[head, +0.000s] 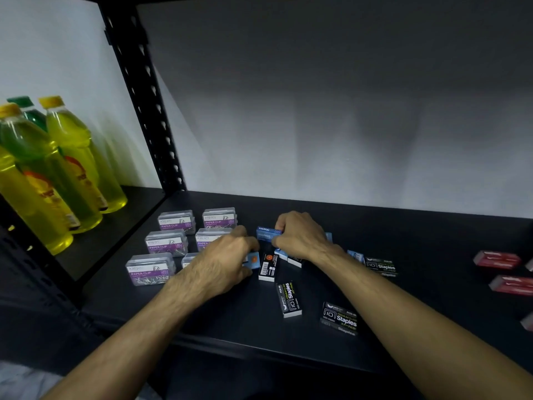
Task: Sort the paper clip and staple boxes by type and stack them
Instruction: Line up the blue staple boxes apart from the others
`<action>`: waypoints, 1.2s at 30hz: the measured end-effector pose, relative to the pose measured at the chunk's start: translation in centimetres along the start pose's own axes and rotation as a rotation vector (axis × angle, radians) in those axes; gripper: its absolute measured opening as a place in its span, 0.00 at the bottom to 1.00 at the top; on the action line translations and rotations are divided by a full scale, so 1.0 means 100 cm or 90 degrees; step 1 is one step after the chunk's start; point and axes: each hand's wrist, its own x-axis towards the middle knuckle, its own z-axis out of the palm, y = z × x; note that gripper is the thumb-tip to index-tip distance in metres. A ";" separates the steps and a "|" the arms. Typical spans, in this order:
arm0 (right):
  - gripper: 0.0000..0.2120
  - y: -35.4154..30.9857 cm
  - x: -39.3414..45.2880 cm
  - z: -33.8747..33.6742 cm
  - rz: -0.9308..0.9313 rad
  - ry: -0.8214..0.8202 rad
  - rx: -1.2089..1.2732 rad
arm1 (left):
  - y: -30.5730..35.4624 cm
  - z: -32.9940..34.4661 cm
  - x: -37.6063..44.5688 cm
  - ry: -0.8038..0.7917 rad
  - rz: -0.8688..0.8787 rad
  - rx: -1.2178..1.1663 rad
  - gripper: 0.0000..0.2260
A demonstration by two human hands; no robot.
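Several clear paper clip boxes with purple labels (168, 243) stand in rows at the left of the dark shelf (202, 319). Blue staple boxes (266, 232) lie in the middle between my hands. My right hand (300, 235) grips the top blue box with curled fingers. My left hand (227, 259) holds another small blue box (253, 259) at its fingertips. Black staple boxes lie around: one upside down (268, 267), one on its side (289, 298), two stacked at the front (340, 317), two stacked at the right (380, 267).
Yellow and green bottles (57, 174) stand on the neighbouring shelf at the left, behind a black perforated post (144, 90). Red boxes (497, 259) lie at the far right edge. A white wall backs the shelf.
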 end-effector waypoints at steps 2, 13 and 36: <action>0.03 0.001 -0.001 0.001 -0.011 0.009 0.006 | 0.001 -0.001 0.000 0.001 0.007 -0.005 0.17; 0.05 0.000 -0.025 -0.025 -0.024 0.072 0.197 | 0.003 -0.009 0.001 0.019 0.001 -0.070 0.16; 0.04 0.101 -0.131 -0.104 0.114 0.177 0.257 | 0.096 0.001 0.032 0.080 0.124 -0.298 0.06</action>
